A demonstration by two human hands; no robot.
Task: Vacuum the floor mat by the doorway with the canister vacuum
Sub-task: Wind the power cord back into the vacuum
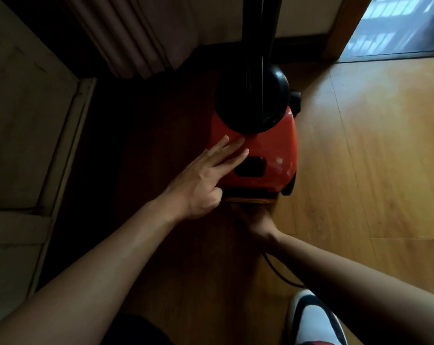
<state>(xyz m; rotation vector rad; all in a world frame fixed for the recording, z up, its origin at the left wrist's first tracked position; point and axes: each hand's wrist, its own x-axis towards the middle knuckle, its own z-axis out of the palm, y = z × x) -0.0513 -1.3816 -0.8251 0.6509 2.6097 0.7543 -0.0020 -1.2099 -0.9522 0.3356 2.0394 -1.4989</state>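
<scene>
A red canister vacuum (pixel 273 148) stands on the wooden floor in the middle of the view, with a black round part (pixel 253 98) and a black tube rising from its far end. My left hand (pixel 206 180) rests on the red top with straight fingers beside a black recess (pixel 250 166). My right hand (pixel 254 221) reaches under the near end of the canister, its fingers hidden there. A black cord (pixel 278 272) runs from that end back toward me. A dark mat (pixel 395 49) lies in the doorway at the top right.
A pale cabinet or door panel (pixel 24 135) fills the left side. A dark curtain (pixel 126 33) hangs at the top left. My shoe (pixel 313 319) is at the bottom right. Bare wooden floor (pixel 372 158) stretches to the right up to the doorway.
</scene>
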